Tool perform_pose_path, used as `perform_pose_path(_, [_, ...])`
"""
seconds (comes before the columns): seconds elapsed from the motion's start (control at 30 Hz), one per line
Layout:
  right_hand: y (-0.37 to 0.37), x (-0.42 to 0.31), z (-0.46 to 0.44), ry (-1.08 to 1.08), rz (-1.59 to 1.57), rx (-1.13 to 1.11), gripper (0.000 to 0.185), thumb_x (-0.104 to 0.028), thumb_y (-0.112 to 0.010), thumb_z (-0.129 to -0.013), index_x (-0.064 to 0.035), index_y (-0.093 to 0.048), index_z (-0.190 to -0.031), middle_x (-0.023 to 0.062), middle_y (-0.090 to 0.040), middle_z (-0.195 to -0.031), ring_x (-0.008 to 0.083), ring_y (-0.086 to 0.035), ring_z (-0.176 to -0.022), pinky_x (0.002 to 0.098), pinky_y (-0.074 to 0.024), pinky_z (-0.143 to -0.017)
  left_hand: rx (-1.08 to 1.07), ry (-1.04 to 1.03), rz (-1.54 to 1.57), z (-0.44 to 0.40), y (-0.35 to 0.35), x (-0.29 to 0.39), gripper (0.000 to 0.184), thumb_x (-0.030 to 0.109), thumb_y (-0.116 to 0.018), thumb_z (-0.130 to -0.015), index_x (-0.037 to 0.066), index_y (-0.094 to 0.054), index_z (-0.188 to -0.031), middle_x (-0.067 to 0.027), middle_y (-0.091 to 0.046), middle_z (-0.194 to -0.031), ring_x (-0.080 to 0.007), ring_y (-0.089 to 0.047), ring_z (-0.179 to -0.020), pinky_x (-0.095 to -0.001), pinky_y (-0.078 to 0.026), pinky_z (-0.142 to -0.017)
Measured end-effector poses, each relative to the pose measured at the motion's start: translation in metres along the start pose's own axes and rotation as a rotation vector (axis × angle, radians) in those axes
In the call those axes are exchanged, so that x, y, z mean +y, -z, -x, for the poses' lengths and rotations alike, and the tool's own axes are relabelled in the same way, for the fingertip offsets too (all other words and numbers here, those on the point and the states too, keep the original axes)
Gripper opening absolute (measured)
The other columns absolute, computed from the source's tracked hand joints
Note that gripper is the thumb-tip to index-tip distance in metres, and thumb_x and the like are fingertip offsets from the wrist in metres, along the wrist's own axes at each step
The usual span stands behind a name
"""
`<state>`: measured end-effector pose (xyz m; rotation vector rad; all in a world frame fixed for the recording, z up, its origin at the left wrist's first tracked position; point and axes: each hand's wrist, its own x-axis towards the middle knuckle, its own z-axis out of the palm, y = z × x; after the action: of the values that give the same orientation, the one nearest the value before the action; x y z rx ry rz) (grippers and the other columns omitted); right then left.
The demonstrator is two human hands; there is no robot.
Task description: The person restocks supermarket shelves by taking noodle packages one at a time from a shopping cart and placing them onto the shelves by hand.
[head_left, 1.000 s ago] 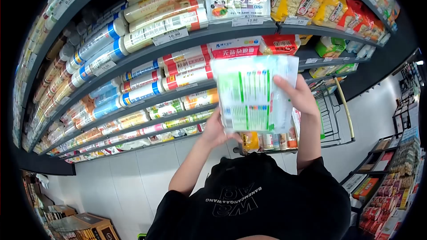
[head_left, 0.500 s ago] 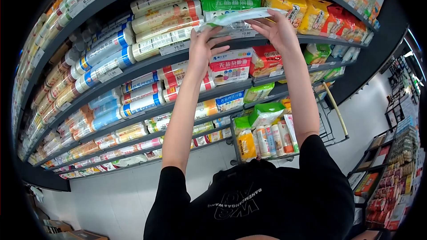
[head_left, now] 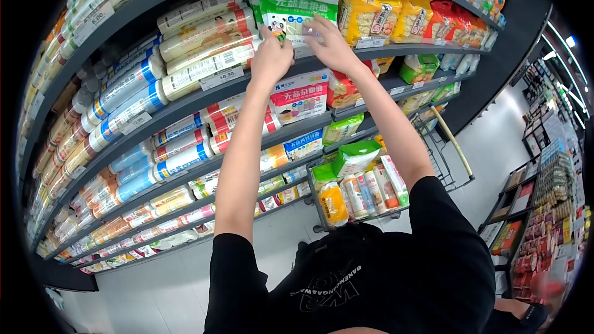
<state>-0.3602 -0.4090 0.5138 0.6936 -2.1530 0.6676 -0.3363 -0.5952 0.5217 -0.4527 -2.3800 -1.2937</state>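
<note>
A green and white bag of noodles [head_left: 297,9] with a panda picture stands nearly upright on the shelf, in front of other pale bags. At its lower left corner my left hand [head_left: 271,59] is closed, fingers bent around the edge. My right hand [head_left: 333,48] lies against the lower right of the bag's front, its fingers stretched and apart. The bag's bottom edge is partly hidden behind both hands. Left of it are stacked rolls of dried noodles [head_left: 210,37]; yellow noodle packs [head_left: 369,12] sit on the right.
Below, a wire shopping cart [head_left: 440,170] holds several rolls, a yellow pack and a green bag [head_left: 356,158]. A red and white noodle bag [head_left: 301,94] stands one shelf lower. Price tags line the shelf edge [head_left: 192,86]. More stocked shelves [head_left: 554,229] stand across the aisle.
The noodle bag went from lying tilted, nearly edge-on, between both hands to standing with its front showing. My right hand shifted from its right corner onto its front.
</note>
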Motion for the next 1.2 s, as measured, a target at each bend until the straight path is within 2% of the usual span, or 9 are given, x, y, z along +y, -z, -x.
perform_pose_path(0.13, [-0.002, 0.013, 0.009, 0.085, 0.141, 0.092, 0.038, -0.022, -0.061, -0.088, -0.0068, -0.06, -0.123, 0.0239, -0.044, -0.142, 0.0447, -0.037, -0.133, 0.0478, -0.0327, -0.11, -0.087, 0.056, -0.061, -0.011, -0.003, 0.001, 0.05, 0.03, -0.046, -0.091, -0.014, -0.047, -0.114, -0.0105, -0.069, -0.064, -0.0296, -0.07, -0.08, -0.0403, -0.052, -0.079])
perform_pose_path(0.3, [-0.003, 0.03, 0.035, 0.227, 0.242, 0.086, 0.035, -0.026, -0.059, -0.089, -0.0102, -0.062, -0.12, 0.0173, -0.054, -0.132, 0.0365, -0.046, -0.128, 0.05, -0.0344, -0.105, 0.315, -0.116, -0.154, 0.014, -0.035, 0.017, 0.048, 0.028, -0.051, -0.091, -0.005, -0.054, -0.126, -0.0209, -0.069, -0.089, -0.0352, -0.068, -0.081, -0.0435, -0.052, -0.078])
perform_pose_path(0.37, [0.015, 0.01, 0.065, 0.188, 0.16, 0.121, 0.033, -0.02, -0.061, -0.089, -0.0053, -0.06, -0.118, 0.0172, -0.057, -0.126, 0.0335, -0.05, -0.123, 0.0463, -0.0367, -0.103, 0.296, -0.23, 0.138, 0.033, -0.057, 0.02, 0.039, 0.022, -0.057, -0.091, -0.001, -0.056, -0.123, -0.0163, -0.069, -0.084, -0.0252, -0.068, -0.075, -0.0347, -0.052, -0.072])
perform_pose_path(0.43, [0.018, 0.009, 0.115, 0.044, 0.027, 0.243, 0.03, -0.012, -0.062, -0.085, -0.003, -0.059, -0.114, 0.0176, -0.059, -0.117, 0.034, -0.053, -0.116, 0.0427, -0.0412, -0.099, 0.185, -0.222, 0.424, 0.061, -0.095, 0.017, 0.022, 0.013, -0.055, -0.096, 0.002, -0.06, -0.113, -0.0061, -0.067, -0.088, -0.0096, -0.061, -0.074, -0.0253, -0.048, -0.066])
perform_pose_path(0.6, [-0.001, 0.059, 0.329, -0.469, -0.031, 0.025, 0.033, -0.008, -0.065, -0.075, 0.0002, -0.059, -0.107, 0.0216, -0.058, -0.113, 0.0387, -0.055, -0.11, 0.0441, -0.0471, -0.094, -0.51, 0.109, 0.64, 0.143, -0.231, -0.056, 0.025, 0.023, -0.049, -0.101, 0.003, -0.058, -0.112, -0.0051, -0.065, -0.086, -0.0099, -0.058, -0.07, -0.0251, -0.049, -0.065])
perform_pose_path(0.77, [0.042, 0.154, 0.546, -1.051, 0.342, -0.631, 0.046, -0.024, -0.07, -0.073, -0.0002, -0.062, -0.111, 0.0259, -0.05, -0.129, 0.0417, -0.049, -0.12, 0.0458, -0.042, -0.101, -1.327, 0.605, 0.265, 0.264, -0.393, -0.155, 0.039, 0.036, -0.057, -0.093, 0.003, -0.061, -0.114, -0.0066, -0.066, -0.097, -0.0165, -0.064, -0.079, -0.0301, -0.052, -0.067])
perform_pose_path(0.87, [0.071, 0.196, 0.617, -1.105, 0.561, -0.463, 0.074, -0.035, -0.074, -0.07, 0.0004, -0.048, -0.129, 0.0298, -0.035, -0.142, 0.0487, -0.034, -0.131, 0.0573, -0.0323, -0.106, -1.337, 0.947, 0.315, 0.327, -0.454, -0.177, 0.042, 0.038, -0.054, -0.093, 0.002, -0.063, -0.112, -0.0078, -0.067, -0.098, -0.019, -0.066, -0.072, -0.0315, -0.053, -0.063])
perform_pose_path(1.0, [0.119, 0.212, 0.619, -1.3, 0.453, -0.563, 0.09, -0.043, -0.078, -0.069, -0.0005, -0.038, -0.138, 0.0294, -0.031, -0.147, 0.0527, -0.029, -0.134, 0.0593, -0.0312, -0.107, -1.45, 0.883, 0.125, 0.359, -0.493, -0.179, 0.042, 0.038, -0.052, -0.093, 0.001, -0.062, -0.111, -0.0092, -0.068, -0.096, -0.0197, -0.067, -0.076, -0.0311, -0.053, -0.064])
perform_pose_path(1.2, [0.1, 0.23, 0.653, -0.999, 0.46, -0.414, 0.061, -0.027, -0.072, -0.079, 0.0015, -0.05, -0.127, 0.0279, -0.04, -0.142, 0.0549, -0.037, -0.128, 0.0525, -0.0389, -0.104, -1.252, 0.963, 0.372, 0.353, -0.531, -0.142, 0.041, 0.034, -0.054, -0.094, -0.002, -0.06, -0.112, -0.011, -0.068, -0.097, -0.0198, -0.067, -0.08, -0.0325, -0.053, -0.063])
